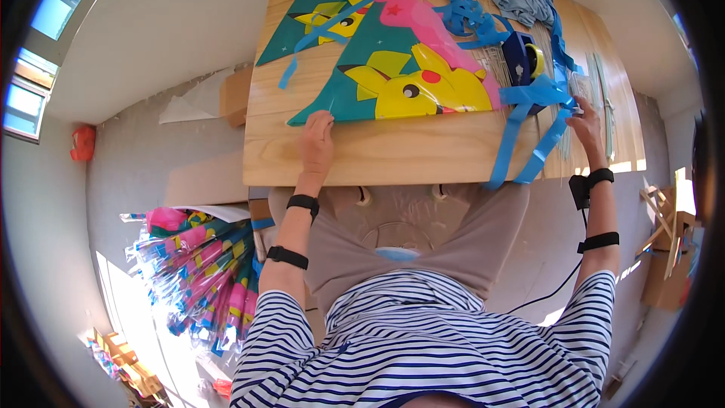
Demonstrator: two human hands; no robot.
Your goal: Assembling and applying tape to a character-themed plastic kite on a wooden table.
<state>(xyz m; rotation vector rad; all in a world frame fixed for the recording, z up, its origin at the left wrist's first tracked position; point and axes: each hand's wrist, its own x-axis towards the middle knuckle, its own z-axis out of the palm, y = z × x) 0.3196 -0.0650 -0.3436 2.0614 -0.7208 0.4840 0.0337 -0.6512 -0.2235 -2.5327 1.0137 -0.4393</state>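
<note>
The shiny sheet — green, pink + yellow — lies on the bench, at 12 o'clock from the person. From the sheet's middle: L hand is at 8 o'clock, grip narrow, pinching the low edge. R hand is nr 4 o'clock, right by the blue ribbon; can't tell if its grip holds it. A blue tape holder sits at 3 o'clock. Curly ribbon is btwn 1 + 2. A shiny bundle is down btwn 7 + 8.
</note>
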